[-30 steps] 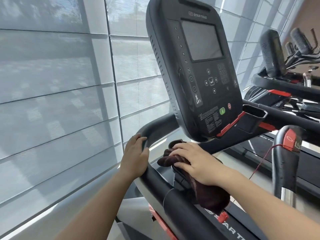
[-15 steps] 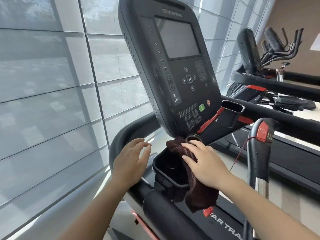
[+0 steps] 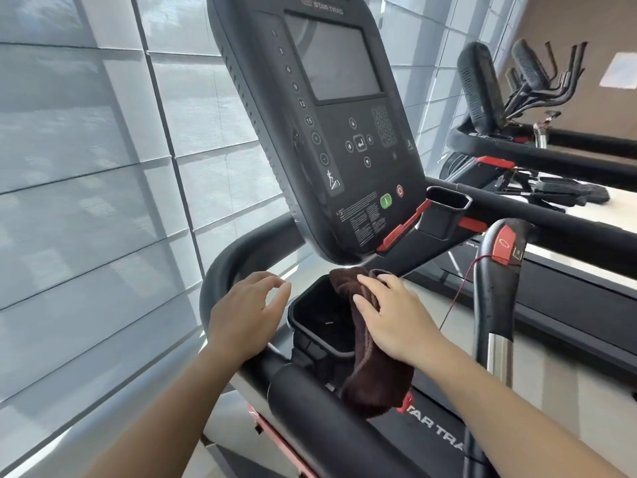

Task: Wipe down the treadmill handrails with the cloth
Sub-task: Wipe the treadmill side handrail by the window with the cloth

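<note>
A dark brown cloth [image 3: 372, 381] hangs over the right rim of the treadmill's left cup holder [image 3: 317, 319], just under the console. My right hand [image 3: 393, 315] lies flat on the cloth and presses it against the holder's edge. My left hand [image 3: 246, 315] hovers over the black left handrail [image 3: 310, 401] where it curves, fingers spread and curled, holding nothing. The handrail runs from the lower middle up and around to the console.
The black console [image 3: 331, 125] with its screen and buttons looms right above my hands. A second cup holder [image 3: 444, 212] and an upright grip with a red safety tag [image 3: 499, 288] stand to the right. Window blinds [image 3: 86, 201] fill the left; more gym machines [image 3: 517, 108] are behind.
My left hand has lifted off the handrail and opened. My right hand has slid the cloth from the rail to the cup holder's rim. The camera has turned left.
</note>
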`<state>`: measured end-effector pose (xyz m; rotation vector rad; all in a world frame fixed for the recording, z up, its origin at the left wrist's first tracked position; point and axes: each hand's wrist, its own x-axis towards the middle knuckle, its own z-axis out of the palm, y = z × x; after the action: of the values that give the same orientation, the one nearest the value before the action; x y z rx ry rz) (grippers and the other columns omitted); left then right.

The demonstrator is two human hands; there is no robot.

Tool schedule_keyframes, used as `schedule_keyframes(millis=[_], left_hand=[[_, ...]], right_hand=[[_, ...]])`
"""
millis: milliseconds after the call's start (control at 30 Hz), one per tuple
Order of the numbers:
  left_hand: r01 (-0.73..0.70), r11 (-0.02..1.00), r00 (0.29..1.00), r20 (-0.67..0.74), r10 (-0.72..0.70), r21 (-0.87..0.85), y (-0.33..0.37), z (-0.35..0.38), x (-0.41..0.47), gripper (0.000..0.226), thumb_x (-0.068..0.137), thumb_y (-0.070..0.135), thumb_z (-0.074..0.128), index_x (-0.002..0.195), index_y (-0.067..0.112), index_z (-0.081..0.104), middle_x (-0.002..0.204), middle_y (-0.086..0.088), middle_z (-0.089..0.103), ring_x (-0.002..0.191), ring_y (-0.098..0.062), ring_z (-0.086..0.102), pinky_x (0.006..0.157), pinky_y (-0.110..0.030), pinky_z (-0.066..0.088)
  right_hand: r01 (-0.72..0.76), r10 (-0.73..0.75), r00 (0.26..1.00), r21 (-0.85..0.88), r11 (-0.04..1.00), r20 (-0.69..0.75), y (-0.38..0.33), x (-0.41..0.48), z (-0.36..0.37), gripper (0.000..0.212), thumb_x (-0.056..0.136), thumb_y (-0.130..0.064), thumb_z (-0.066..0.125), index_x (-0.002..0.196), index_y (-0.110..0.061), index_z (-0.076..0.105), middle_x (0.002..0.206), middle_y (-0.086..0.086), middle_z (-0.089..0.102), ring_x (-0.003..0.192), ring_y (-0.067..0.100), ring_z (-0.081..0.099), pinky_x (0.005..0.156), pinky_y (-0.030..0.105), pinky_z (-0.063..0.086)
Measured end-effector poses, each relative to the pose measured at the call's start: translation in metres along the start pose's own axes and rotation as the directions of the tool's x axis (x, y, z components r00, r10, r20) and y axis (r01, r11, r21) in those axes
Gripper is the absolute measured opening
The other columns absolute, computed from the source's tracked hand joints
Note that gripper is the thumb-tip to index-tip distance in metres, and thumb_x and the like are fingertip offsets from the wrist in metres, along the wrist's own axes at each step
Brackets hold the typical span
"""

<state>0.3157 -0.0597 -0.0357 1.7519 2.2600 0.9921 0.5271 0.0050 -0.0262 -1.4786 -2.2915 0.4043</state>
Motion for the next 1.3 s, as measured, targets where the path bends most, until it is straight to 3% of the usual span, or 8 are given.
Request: schedule_keyframes(millis=[167,300,500,700,833,1000,1167,1300], left_hand=[[-0.004,1.000,1.000,-0.016,0.004,-0.003,0.001,-0.001,-0.004,0.033,0.092,0.046,0.035,0.099,0.036,0.065,0.119,0.022,0.057,0.109,-0.003,0.050,0.073,-0.027,0.038],[0.001,1.000,1.000,-0.020,-0.001,0.012,0.000,0.000,-0.003,0.035,0.091,0.048,0.033,0.100,0.037,0.065,0.119,0.022,0.057,0.110,-0.003,0.051,0.072,-0.028,0.039],[0.019,1.000,1.000,0.002,-0.019,-0.003,0.004,0.000,-0.001,0.035,0.089,0.051,0.034,0.095,0.038,0.065,0.116,0.024,0.057,0.101,0.000,0.051,0.067,-0.026,0.037],[0.015,1.000,1.000,-0.023,-0.015,0.001,0.005,0.002,-0.002,0.036,0.088,0.052,0.033,0.093,0.037,0.066,0.111,0.023,0.059,0.095,-0.001,0.051,0.064,-0.025,0.037],[0.023,1.000,1.000,-0.005,-0.023,-0.016,0.007,0.001,-0.003,0.032,0.089,0.049,0.036,0.091,0.038,0.066,0.106,0.022,0.061,0.094,-0.002,0.053,0.068,-0.028,0.039],[0.010,0.997,0.997,-0.080,-0.016,-0.077,0.008,0.000,-0.011,0.025,0.087,0.044,0.040,0.084,0.040,0.065,0.091,0.022,0.062,0.086,0.000,0.053,0.061,-0.018,0.036],[0.025,0.999,1.000,-0.014,-0.025,-0.042,0.008,0.001,-0.006,0.024,0.087,0.048,0.039,0.087,0.041,0.062,0.096,0.022,0.062,0.089,0.000,0.056,0.062,-0.023,0.037],[0.017,1.000,0.999,-0.030,-0.017,-0.022,0.005,0.002,-0.010,0.026,0.087,0.047,0.037,0.087,0.040,0.063,0.092,0.021,0.061,0.087,-0.002,0.055,0.060,-0.022,0.036]], right_hand=[[-0.023,0.024,1.000,0.098,0.995,-0.015,-0.009,0.007,-0.008,0.055,0.084,-0.050,0.056,0.135,-0.029,0.045,0.143,-0.002,0.044,0.129,0.022,0.042,0.102,0.032,0.033],[-0.178,0.194,0.976,0.148,0.973,-0.096,0.000,-0.022,0.004,0.056,0.087,-0.054,0.047,0.137,-0.028,0.040,0.132,0.004,0.049,0.119,0.025,0.048,0.089,0.031,0.037],[-0.146,0.179,0.976,0.241,0.959,-0.122,-0.009,-0.004,-0.003,0.035,0.091,-0.039,0.049,0.122,-0.022,0.055,0.110,0.006,0.060,0.103,0.026,0.054,0.079,0.026,0.036],[-0.179,0.195,0.976,0.156,0.971,-0.094,-0.005,-0.043,0.007,0.053,0.093,-0.052,0.037,0.140,-0.030,0.031,0.130,0.008,0.045,0.115,0.028,0.051,0.092,0.033,0.040],[-0.146,0.177,0.977,0.230,0.962,-0.119,-0.012,-0.021,-0.002,0.046,0.096,-0.039,0.041,0.138,-0.021,0.040,0.139,0.010,0.044,0.126,0.027,0.043,0.102,0.034,0.034],[-0.128,0.148,0.984,0.187,0.974,-0.100,-0.011,-0.049,0.010,0.051,0.095,-0.045,0.037,0.141,-0.025,0.032,0.148,0.013,0.027,0.136,0.029,0.030,0.108,0.039,0.029],[-0.174,0.216,0.972,0.326,0.929,-0.094,-0.014,-0.025,-0.003,0.044,0.096,-0.036,0.042,0.137,-0.020,0.041,0.137,0.014,0.044,0.125,0.028,0.042,0.102,0.034,0.032],[-0.222,0.251,0.967,0.361,0.906,-0.034,-0.013,-0.049,0.005,0.053,0.095,-0.044,0.038,0.143,-0.024,0.028,0.141,0.012,0.039,0.127,0.027,0.041,0.103,0.034,0.032]])
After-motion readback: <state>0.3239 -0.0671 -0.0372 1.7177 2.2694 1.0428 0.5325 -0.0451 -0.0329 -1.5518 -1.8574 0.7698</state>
